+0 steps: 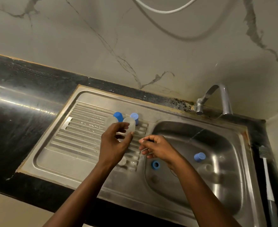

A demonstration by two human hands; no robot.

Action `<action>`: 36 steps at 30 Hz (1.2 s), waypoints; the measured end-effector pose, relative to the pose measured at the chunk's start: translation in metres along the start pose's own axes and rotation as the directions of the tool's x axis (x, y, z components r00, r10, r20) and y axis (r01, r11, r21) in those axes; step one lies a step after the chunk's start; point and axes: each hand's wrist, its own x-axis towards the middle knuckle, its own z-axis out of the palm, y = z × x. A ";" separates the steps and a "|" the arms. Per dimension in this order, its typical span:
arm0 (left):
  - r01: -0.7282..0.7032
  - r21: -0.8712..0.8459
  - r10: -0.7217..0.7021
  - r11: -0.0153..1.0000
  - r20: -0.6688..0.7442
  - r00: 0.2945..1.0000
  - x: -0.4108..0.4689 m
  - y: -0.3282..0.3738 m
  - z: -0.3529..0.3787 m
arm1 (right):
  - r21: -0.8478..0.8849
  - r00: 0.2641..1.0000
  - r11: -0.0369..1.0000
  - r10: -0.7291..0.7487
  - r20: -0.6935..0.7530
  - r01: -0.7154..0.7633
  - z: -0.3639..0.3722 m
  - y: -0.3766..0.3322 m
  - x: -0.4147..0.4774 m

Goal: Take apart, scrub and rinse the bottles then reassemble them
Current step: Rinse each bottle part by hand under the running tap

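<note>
My left hand grips a small clear bottle over the ribbed drainboard. A second clear bottle stands just left of it, in front of a dark blue cap. A pale blue cap stands behind the held bottle. My right hand hovers at the basin's left rim, its fingers curled and pinching a thin stick that is hard to make out. A blue ring lies on the basin's left slope. Another pale blue cap and a clear bottle lie in the basin.
A small clear part lies on the drainboard under my left wrist. The chrome tap stands behind the basin. A long white-handled brush lies on the dark counter at the right edge. A white cable hangs on the wall.
</note>
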 end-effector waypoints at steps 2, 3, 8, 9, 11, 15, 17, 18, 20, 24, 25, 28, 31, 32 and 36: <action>0.011 -0.008 -0.011 1.000 0.053 0.999 -0.007 0.003 0.014 | 0.000 1.000 1.000 -0.006 -0.019 0.006 -0.006 0.003 -0.001; 0.020 -0.013 -0.019 1.000 0.078 0.997 -0.011 0.004 0.020 | -0.005 1.000 1.000 -0.005 -0.030 0.005 -0.009 0.005 -0.001; 0.114 -0.028 -0.105 0.993 0.225 0.969 -0.030 -0.002 0.049 | 0.009 0.993 1.000 0.013 -0.120 -0.012 -0.028 0.029 0.005; 0.141 -0.014 -0.132 0.990 0.257 0.957 -0.034 -0.006 0.055 | 0.014 0.989 1.000 0.022 -0.143 -0.020 -0.032 0.039 0.009; 0.171 0.015 -0.167 0.985 0.309 0.936 -0.041 -0.013 0.065 | 0.020 0.980 0.998 0.058 -0.192 -0.055 -0.038 0.060 0.018; 0.192 0.070 -0.204 0.979 0.386 0.900 -0.049 -0.026 0.078 | -0.249 0.963 0.957 0.080 -0.257 -0.146 -0.045 0.113 0.043; 0.194 0.110 -0.222 0.975 0.400 0.889 -0.052 -0.031 0.081 | -0.369 0.959 0.907 0.107 -0.261 -0.202 -0.044 0.137 0.054; 0.192 0.125 -0.227 0.973 0.404 0.886 -0.052 -0.032 0.081 | -0.412 0.956 0.883 0.119 -0.267 -0.224 -0.042 0.146 0.058; 0.194 0.133 -0.233 0.972 0.416 0.879 -0.052 -0.035 0.083 | -0.497 0.953 0.828 0.133 -0.273 -0.258 -0.038 0.161 0.066; 0.207 0.126 -0.241 0.970 0.418 0.876 -0.048 -0.036 0.082 | -0.586 0.949 0.754 0.160 -0.273 -0.296 -0.029 0.179 0.074; 0.206 0.127 -0.241 0.970 0.421 0.874 -0.047 -0.036 0.082 | -0.601 0.948 0.741 0.159 -0.276 -0.299 -0.027 0.183 0.075; 0.202 0.127 -0.238 0.971 0.433 0.870 -0.047 -0.034 0.081 | -0.636 0.947 0.711 0.145 -0.287 -0.302 -0.022 0.191 0.076; 0.207 0.130 -0.244 0.970 0.436 0.866 -0.047 -0.035 0.080 | -0.620 0.949 0.734 0.108 -0.296 -0.277 -0.021 0.197 0.076; 0.211 0.133 -0.248 0.968 0.437 0.865 -0.047 -0.036 0.080 | -0.607 0.946 0.744 0.100 -0.309 -0.277 -0.022 0.198 0.075; 0.205 0.145 -0.248 0.968 0.433 0.867 -0.044 -0.037 0.082 | -0.408 0.901 0.881 0.045 -0.432 -0.240 -0.031 0.191 0.066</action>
